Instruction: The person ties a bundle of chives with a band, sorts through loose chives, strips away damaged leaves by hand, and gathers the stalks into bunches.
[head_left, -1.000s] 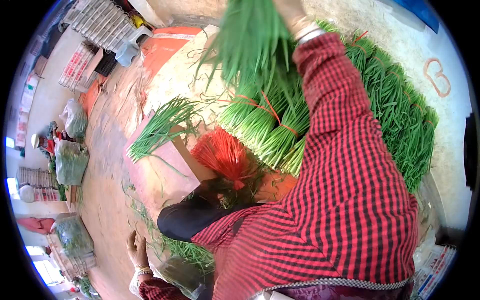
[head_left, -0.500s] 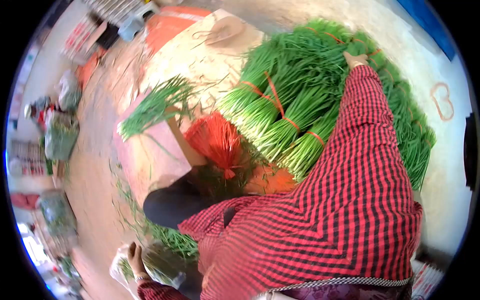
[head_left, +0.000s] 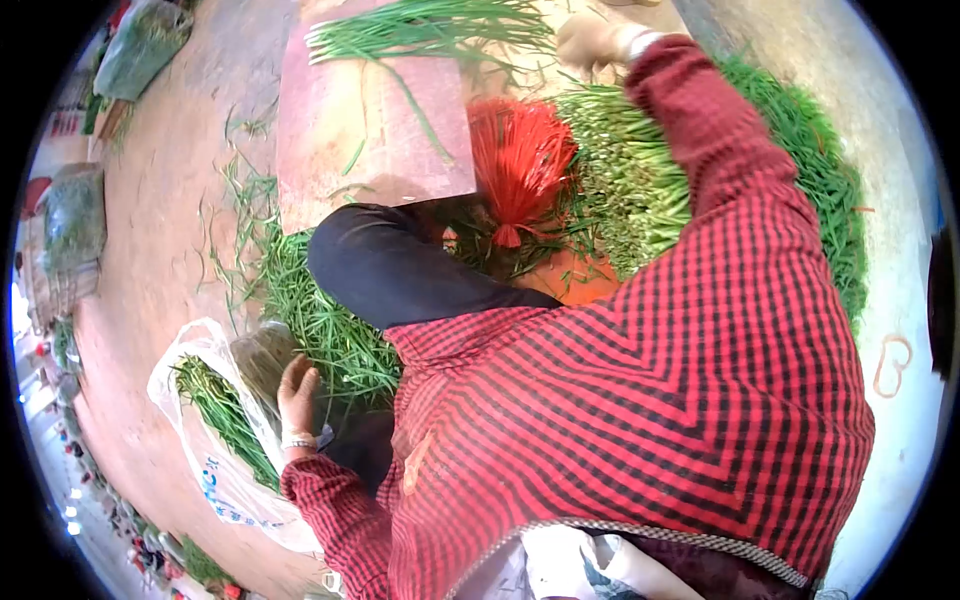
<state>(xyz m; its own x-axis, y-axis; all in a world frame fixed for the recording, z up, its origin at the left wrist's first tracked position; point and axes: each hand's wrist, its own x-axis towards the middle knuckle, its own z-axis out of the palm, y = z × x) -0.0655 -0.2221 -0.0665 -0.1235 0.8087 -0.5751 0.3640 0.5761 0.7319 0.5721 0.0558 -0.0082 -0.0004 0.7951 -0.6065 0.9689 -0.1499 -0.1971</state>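
The right hand (head_left: 592, 45) has left the stacked green bundles (head_left: 640, 170) and now sits by the leaf tips of the loose stalks (head_left: 410, 30), which lie on the pink board (head_left: 310, 170) as before; blurred, its grip I cannot tell. The left hand (head_left: 297, 395), loosely open, remains beside the plastic bag (head_left: 250, 510).

My feed gives me blue print (head_left: 210, 482) on the lower part of the white plastic bag (head_left: 188, 445): one character looks like a C, but the others, and a smaller line beneath, are too warped for me to read. Well to the right of that bag, I see a brownish mark (head_left: 880, 368) like a B on the pale wall (head_left: 872, 455).
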